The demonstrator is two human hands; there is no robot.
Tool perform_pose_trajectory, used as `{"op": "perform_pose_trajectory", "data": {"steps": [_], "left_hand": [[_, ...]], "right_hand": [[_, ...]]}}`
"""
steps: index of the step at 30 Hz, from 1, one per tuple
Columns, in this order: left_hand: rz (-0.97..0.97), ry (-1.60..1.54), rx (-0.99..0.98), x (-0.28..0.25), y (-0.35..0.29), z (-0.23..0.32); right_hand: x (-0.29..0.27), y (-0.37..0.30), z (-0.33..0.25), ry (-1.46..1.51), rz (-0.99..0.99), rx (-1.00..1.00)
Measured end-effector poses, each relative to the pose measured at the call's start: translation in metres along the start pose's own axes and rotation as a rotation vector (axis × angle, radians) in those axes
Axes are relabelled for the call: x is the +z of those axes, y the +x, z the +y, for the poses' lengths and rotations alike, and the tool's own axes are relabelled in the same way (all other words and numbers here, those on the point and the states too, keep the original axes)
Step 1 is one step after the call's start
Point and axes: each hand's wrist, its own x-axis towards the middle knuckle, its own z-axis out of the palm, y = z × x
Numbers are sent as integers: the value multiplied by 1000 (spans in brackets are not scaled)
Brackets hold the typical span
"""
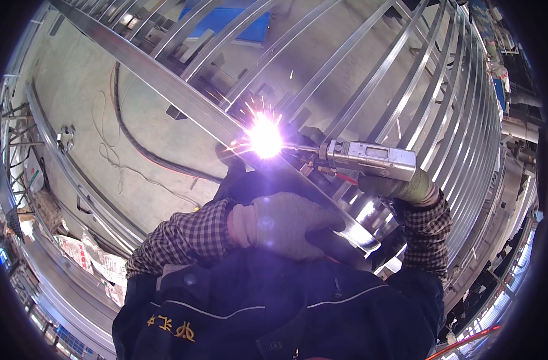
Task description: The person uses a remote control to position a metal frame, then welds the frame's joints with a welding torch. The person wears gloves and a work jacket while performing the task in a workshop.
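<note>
A gloved right hand, my right hand (400,186), is closed around the grip of a silver handheld welding torch (370,157). The torch's nozzle points left at a dazzling white-violet flash (266,139) with sparks flying off it. The flash sits on a long metal rail (184,93) of a barred frame and hides the joint beneath. My left hand (286,225), in a grey glove, lies below the flash beside the near end of the rail. Its fingers stretch right with the thumb apart; whether they touch the rail I cannot tell.
Many parallel metal bars (370,72) run from the rail toward the upper right. A thick dark hose (130,138) and a thin cord (115,159) lie on the concrete floor at left. A blue panel (244,25) is beyond the bars. Long metal profiles (76,180) stand farther left.
</note>
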Motion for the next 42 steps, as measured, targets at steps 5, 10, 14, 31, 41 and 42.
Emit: {"op": "perform_pose_trajectory", "data": {"steps": [5, 10, 14, 31, 41, 42], "left_hand": [[16, 16, 45, -4, -5, -2], [-95, 58, 37, -9, -8, -4], [-100, 53, 50, -17, -23, -7], [119, 95, 60, -60, -83, -6], [93, 17, 79, -85, -64, -31], [96, 6, 88, -87, -63, -34]], "right_hand": [[8, -9, 6, -31, 140, 41], [15, -16, 2, -46, 219, 225], [25, -22, -24, -102, 181, 54], [46, 92, -87, -9, 221, 314], [0, 109, -34, 37, -14, 283], [-2, 112, -29, 15, -43, 252]]}}
